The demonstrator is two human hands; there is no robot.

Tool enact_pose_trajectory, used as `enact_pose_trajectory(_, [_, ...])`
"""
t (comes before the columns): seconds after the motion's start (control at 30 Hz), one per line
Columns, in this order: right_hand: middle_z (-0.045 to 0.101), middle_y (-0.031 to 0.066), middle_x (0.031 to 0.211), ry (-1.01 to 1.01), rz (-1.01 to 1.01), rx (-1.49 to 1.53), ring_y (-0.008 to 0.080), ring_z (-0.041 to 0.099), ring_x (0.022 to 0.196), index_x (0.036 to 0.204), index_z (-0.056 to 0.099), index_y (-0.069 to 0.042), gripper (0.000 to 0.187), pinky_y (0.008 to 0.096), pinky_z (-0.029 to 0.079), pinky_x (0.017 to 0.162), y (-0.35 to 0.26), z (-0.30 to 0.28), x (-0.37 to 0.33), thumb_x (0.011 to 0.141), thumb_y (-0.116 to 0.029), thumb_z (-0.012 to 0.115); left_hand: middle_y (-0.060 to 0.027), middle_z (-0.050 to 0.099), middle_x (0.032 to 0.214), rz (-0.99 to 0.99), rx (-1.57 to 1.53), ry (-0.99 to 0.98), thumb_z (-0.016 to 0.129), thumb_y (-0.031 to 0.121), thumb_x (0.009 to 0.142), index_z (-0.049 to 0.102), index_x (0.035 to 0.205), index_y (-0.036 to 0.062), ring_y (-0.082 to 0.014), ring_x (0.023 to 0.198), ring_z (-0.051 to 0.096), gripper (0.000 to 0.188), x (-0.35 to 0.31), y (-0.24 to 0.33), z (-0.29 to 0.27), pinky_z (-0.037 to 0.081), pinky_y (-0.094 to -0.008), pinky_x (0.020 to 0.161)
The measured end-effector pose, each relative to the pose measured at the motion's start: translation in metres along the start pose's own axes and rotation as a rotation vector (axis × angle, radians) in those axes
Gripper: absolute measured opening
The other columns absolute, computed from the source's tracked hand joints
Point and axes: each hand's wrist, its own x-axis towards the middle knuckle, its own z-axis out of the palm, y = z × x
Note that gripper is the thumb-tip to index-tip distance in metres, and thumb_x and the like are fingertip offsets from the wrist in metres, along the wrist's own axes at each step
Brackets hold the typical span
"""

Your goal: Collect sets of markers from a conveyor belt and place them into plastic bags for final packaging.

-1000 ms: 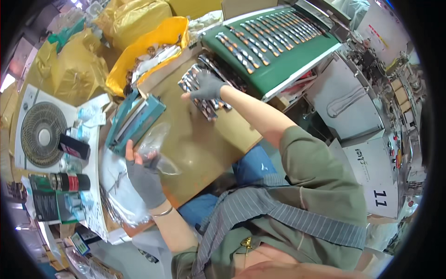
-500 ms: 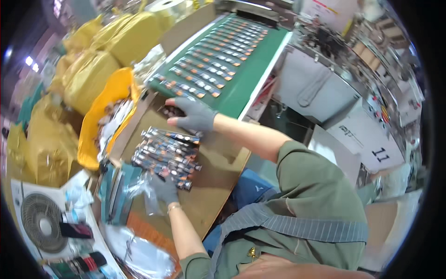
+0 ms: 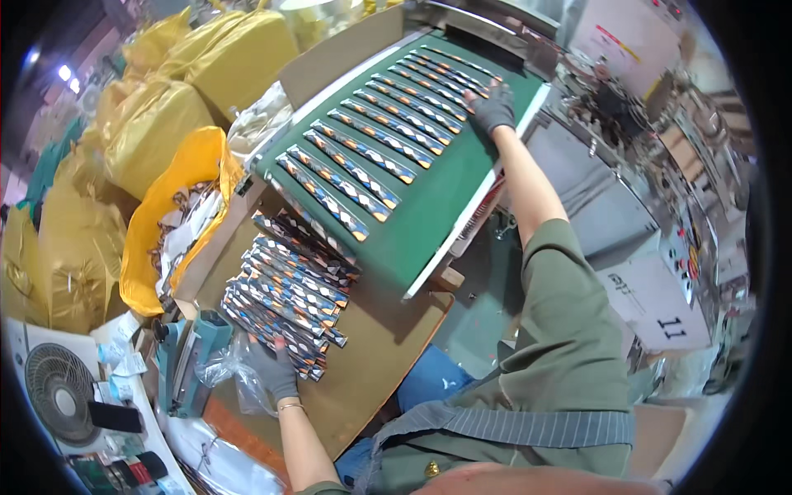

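Note:
My right hand [image 3: 496,108], in a grey fingerless glove, reaches out over the green conveyor belt [image 3: 429,243]. Its fingers are apart at the right-hand ends of a row of slim stick packets [image 3: 396,121], patterned in blue, orange and white. My left hand [image 3: 274,371], gloved the same way, rests with fingers spread against the near edge of a heap of similar packets [image 3: 285,289] on the brown tabletop [image 3: 384,330]. Beside that hand lies a crumpled clear plastic bag [image 3: 235,367]; whether the fingers touch it I cannot tell.
A yellow bag-lined bin [image 3: 136,256] with scraps stands left of the table, yellow sacks [image 3: 157,124] behind it. A teal device [image 3: 194,355] sits at the table's left edge, near a fan [image 3: 62,396]. White machine cabinets [image 3: 652,297] stand at right.
My right hand has moved from above the heap to the far right side of the belt. The packets on the belt have shifted, and the heap looks larger. My left hand stays by the heap.

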Motion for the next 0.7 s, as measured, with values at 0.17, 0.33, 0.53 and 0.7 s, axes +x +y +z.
enact_pose_trajectory(0.17, [0.010,0.0187,0.152,-0.113,0.131,-0.228,0.0344,0.005,0.141,0.146,0.021,-0.018,0.113,0.0401,0.009,0.113,-0.013,-0.004,0.026,0.058,-0.080,0.057,-0.0246,0.048,0.125,-0.028,0.025,0.093,0.056,0.046,0.085,0.042,0.131,-0.0025,-0.0371,0.116,0.043,0.068,-0.004,0.002,0.002,0.029,-0.0409,0.101])
enact_pose_trajectory(0.33, [0.049,0.0137,0.130,-0.318,-0.253,0.128,0.0284,0.045,0.120,0.131,0.048,-0.015,0.065,0.0347,0.036,0.100,0.009,0.016,0.050,0.075,-0.041,0.066,-0.0258,0.042,0.130,0.026,0.122,0.050,0.057,0.049,0.082,0.040,0.133,-0.0013,-0.0402,0.123,0.035,0.073,-0.003,-0.006,0.009,0.022,-0.0457,0.105])
enact_pose_trajectory(0.53, [0.060,0.0148,0.109,-0.406,-0.865,0.436,0.0317,0.056,0.101,0.118,0.058,-0.011,0.035,0.0358,0.045,0.089,-0.106,0.002,-0.105,0.083,-0.011,0.056,-0.0256,0.037,0.136,-0.070,-0.014,-0.007,0.059,0.048,0.082,0.035,0.136,-0.0007,-0.0403,0.128,0.029,0.076,-0.007,-0.005,0.000,0.020,-0.0445,0.108])
enact_pose_trajectory(0.7, [0.056,0.0158,0.103,-0.461,-1.009,0.404,0.0348,0.056,0.093,0.112,0.053,-0.009,0.035,0.0394,0.048,0.080,-0.191,-0.043,-0.252,0.078,-0.014,0.058,-0.0272,0.042,0.130,-0.067,0.008,0.052,0.055,0.052,0.084,0.038,0.133,-0.0026,-0.0409,0.122,0.037,0.075,-0.004,-0.017,0.003,0.027,-0.0435,0.104])
